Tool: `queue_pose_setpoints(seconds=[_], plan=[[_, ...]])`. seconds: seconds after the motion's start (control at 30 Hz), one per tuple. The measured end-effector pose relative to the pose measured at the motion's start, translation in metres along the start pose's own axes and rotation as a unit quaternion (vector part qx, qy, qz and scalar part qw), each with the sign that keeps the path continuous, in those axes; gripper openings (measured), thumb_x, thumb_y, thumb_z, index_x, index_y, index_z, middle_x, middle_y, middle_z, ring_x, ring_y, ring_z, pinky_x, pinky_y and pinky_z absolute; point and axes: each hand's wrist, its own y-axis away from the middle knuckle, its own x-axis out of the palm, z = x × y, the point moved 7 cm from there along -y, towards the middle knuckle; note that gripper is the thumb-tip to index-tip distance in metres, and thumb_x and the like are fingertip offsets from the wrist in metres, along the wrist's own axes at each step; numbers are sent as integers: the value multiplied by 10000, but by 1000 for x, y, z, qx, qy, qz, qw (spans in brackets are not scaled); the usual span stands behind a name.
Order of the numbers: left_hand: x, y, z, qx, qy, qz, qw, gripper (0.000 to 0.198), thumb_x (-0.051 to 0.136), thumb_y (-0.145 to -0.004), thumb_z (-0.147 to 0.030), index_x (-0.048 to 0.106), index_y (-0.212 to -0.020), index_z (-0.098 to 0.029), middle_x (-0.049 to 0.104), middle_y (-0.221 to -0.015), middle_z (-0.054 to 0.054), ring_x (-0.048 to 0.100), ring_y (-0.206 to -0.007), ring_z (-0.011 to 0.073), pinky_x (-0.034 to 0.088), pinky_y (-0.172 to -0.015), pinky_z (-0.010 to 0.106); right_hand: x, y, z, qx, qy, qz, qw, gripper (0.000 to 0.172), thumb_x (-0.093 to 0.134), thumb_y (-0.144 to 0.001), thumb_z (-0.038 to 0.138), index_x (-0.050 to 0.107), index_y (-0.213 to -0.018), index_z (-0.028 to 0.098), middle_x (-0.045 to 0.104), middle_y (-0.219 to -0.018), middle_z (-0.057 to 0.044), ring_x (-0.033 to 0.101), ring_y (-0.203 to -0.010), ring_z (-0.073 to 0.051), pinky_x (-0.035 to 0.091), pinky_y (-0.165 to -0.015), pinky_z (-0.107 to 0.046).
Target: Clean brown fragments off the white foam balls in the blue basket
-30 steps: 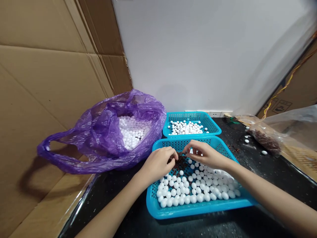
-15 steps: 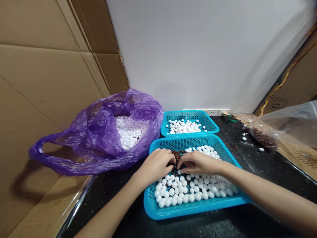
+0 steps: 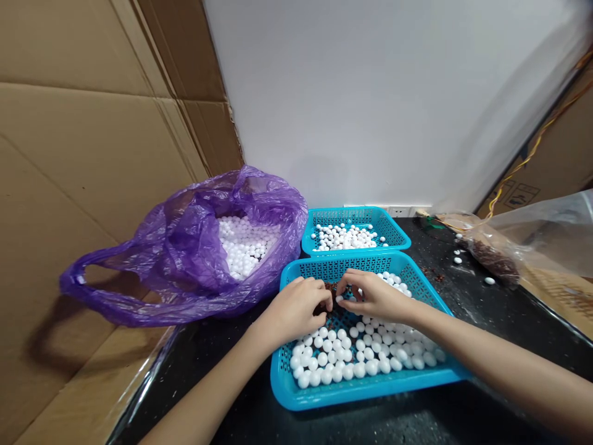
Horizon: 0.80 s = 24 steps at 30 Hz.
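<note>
The near blue plastic basket (image 3: 361, 394) holds many small white balls (image 3: 370, 368) and a patch of brown, crumbly bits (image 3: 332, 288) toward its far left. My left hand (image 3: 301, 309) is over the basket's left side with fingers curled toward the thumb beside the brown bits; whatever lies within them is hidden. Facing it, my right hand (image 3: 370, 296) has its thumb and fingertips closed around a white ball (image 3: 340, 299). More white balls lie under and behind my right hand.
A second blue basket (image 3: 402, 242) with white balls stands behind. On the left, a purple plastic bag (image 3: 185, 247) gapes open, full of white balls. Loose balls (image 3: 489, 280) and a clear bag of brown bits (image 3: 493, 259) lie on the right of the black tabletop (image 3: 500, 346). Cardboard (image 3: 83, 123) walls the left.
My right hand has lifted slightly up and right, with a white ball now at its fingertips. My left hand has shifted a little right, fingers still curled.
</note>
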Motion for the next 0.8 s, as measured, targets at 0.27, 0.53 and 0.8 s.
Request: queue_pose_setpoints(seconds=[0.27,0.53,0.8], plan=[[1,-2,0,-4,-7,20,1000,41,608,-799,-163,636,-779,-184,615,-829,7,566,-827,199,376,-759,328,1,-1,-4,19,-9,-3,1000,73,603,-805,154,602,-877,165,572,-848,-24,533,-633,-118,418,-582,-237],[-6,-3,-7,29,33,-25,999,80,533,-878,-208,563,-815,-169,594,-817,7,553,-815,181,410,-765,319,-2,-2,-10,32,-76,-31,996,51,590,-819,173,597,-869,181,642,-832,-11,563,-650,-119,433,-568,-225],[-23,2,-2,20,179,-132,975,86,490,-906,-239,552,-877,-187,593,-890,6,553,-832,150,428,-742,270,-12,-3,-12,52,-205,-74,974,130,580,-850,291,600,-908,176,626,-869,-37,567,-711,-131,464,-582,-233]])
